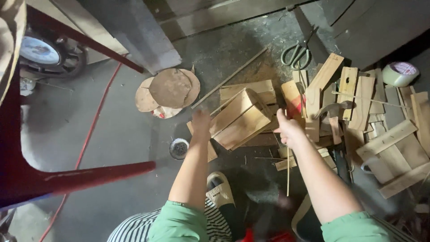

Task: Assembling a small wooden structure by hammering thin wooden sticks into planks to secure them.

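Both forearms reach toward 12 o'clock from green sleeves; left hand (201,123) curled, knuckles up; right hand (288,127) at its 3 o'clock, loosely closed, thumb raised.

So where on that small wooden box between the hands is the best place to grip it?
Probably by its two short ends, one hand from each side. The wooden box lies tilted on scrap wood, its long slatted faces up. The left hand is already at its near-left end; the right hand is off its right end, so that side looks free.

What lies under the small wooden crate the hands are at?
The wooden crate rests on flat wooden boards lying on the concrete floor. How many boards lie beneath it is hidden by the crate itself.
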